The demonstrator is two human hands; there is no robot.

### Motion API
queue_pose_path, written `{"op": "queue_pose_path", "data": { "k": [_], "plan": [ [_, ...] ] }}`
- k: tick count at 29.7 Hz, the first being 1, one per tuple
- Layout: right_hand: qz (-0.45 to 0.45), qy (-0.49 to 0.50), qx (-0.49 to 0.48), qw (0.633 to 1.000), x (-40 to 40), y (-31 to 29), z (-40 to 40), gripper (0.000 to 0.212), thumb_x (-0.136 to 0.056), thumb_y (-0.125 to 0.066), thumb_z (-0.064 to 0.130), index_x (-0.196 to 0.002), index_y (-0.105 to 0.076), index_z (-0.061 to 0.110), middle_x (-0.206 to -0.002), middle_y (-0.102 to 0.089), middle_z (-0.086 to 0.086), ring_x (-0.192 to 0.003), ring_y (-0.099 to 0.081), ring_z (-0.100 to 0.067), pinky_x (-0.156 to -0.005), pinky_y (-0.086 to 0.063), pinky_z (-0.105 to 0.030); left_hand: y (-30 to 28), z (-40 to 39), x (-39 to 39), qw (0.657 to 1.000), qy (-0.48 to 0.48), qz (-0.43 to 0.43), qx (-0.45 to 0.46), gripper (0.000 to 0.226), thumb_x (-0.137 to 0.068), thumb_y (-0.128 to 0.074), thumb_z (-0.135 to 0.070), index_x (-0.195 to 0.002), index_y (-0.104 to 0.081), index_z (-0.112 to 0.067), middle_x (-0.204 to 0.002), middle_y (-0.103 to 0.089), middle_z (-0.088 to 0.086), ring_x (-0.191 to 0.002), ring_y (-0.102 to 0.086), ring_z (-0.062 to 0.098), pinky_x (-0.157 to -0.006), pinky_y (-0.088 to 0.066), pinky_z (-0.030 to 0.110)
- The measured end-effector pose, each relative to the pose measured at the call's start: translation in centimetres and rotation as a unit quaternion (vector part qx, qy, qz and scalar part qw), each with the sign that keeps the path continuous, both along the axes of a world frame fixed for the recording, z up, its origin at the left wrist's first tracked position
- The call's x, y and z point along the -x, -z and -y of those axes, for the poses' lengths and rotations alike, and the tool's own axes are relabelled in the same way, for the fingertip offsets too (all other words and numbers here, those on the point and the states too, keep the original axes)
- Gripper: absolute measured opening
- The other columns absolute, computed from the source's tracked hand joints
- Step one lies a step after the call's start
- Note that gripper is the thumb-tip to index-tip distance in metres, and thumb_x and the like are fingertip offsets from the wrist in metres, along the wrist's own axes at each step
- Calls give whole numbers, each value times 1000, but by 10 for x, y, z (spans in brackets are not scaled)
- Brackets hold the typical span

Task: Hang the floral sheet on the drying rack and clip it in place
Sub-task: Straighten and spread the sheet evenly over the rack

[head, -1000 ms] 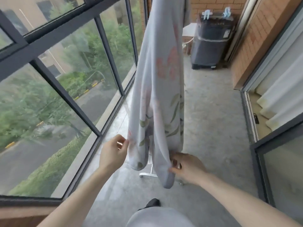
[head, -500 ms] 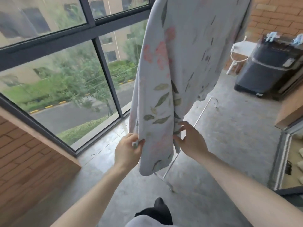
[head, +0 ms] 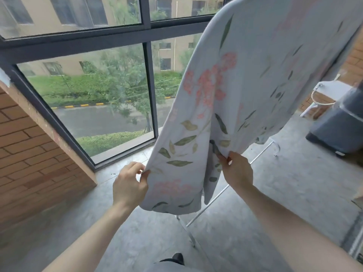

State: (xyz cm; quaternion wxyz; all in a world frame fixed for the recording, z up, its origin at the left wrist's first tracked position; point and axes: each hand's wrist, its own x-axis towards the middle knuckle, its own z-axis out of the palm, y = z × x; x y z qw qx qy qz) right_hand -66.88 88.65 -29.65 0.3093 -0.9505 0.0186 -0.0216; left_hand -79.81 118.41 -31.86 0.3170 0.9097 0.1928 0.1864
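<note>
Your left hand (head: 129, 183) and right hand (head: 237, 169) each pinch the hanging floral sheet's (head: 206, 107) lower edge, grips clenched on cloth.

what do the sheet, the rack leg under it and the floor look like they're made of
Floral sheet: soft woven fabric, likely cotton, matte; it drapes and folds where each hand pinches it. Drying rack leg: thin tube, probably white-coated metal, with a slight sheen. Floor: smooth grey concrete, mottled and faintly glossy.

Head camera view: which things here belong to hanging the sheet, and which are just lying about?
Part of the job:
floral sheet
drying rack
left hand, pinching the sheet's edge
right hand, pinching a fold

Lying about:
dark covered appliance
white stool
</note>
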Motion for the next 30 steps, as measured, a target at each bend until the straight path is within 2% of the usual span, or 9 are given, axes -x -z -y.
{"op": "queue_pose_path", "data": {
  "k": [4,10,14,18,21,23,26,28,30],
  "plan": [
    [19,9,46,999,-27,14,26,31,-102,-56,34,-78,-52,15,-70,-59,-3,-67,-53,-36,-61,-40,-36,-5,1,-8,999,-39,-7,-18,17,-90,-71,-17,-78,-61,-23,-84,-60,-14,-84,-55,16,-60,-35,32],
    [27,-49,70,996,-51,26,49,34,-102,-57,38,-76,-53,16,-68,-58,0,-69,-57,-38,-60,-40,-35,-13,2,-5,995,-89,-7,-40,16,-94,-72,-24,-80,-64,-23,-86,-59,-14,-83,-59,20,-56,-33,30],
    [-8,-151,38,988,-46,40,43,36,-99,-59,48,-73,-50,24,-67,-58,11,-64,-54,-25,-61,-39,-31,-18,26,6,990,-136,29,7,23,-91,-72,-24,-85,-50,-29,-88,-52,-11,-72,-52,10,-57,-38,32],
    [-33,-239,44,969,-57,68,83,21,-91,-70,51,-101,-59,36,-84,-65,19,-66,-59,-7,-66,-45,-27,-20,101,19,983,-147,111,19,41,-77,-69,6,-83,-40,-22,-77,-43,-7,-67,-41,18,-55,-37,33],
    [-31,-249,46,967,-78,80,129,23,-90,-73,43,-108,-64,33,-88,-66,20,-63,-59,-6,-69,-51,-31,-26,172,9,985,-95,145,0,40,-75,-67,1,-80,-39,-28,-72,-43,-15,-63,-43,12,-54,-38,29],
    [-33,-245,41,968,-95,79,162,22,-91,-72,38,-111,-65,30,-90,-67,18,-65,-61,-10,-73,-52,-33,-29,215,-12,991,-45,125,-5,26,-77,-65,-10,-80,-46,-26,-76,-47,-17,-66,-47,9,-57,-45,30],
    [-45,-226,28,973,-122,71,197,23,-93,-71,34,-114,-65,29,-92,-68,16,-70,-64,-14,-74,-45,-31,-24,253,-50,998,18,11,56,12,-81,-69,-27,-90,-62,-31,-94,-55,-22,-80,-58,7,-73,-52,30],
    [-60,-224,17,973,-138,65,228,24,-93,-70,35,-116,-63,30,-93,-69,16,-72,-64,-14,-76,-42,-31,-18,283,-77,990,64,-68,108,30,-81,-72,-34,-110,-64,-36,-110,-52,-27,-95,-60,2,-84,-50,27],
    [-60,-224,5,973,-152,59,249,26,-93,-70,36,-117,-62,31,-94,-69,18,-74,-63,-15,-79,-43,-32,-14,302,-100,982,97,-116,109,48,-85,-76,-34,-129,-58,-35,-135,-43,-20,-111,-59,9,-92,-51,30]
  ]
}}
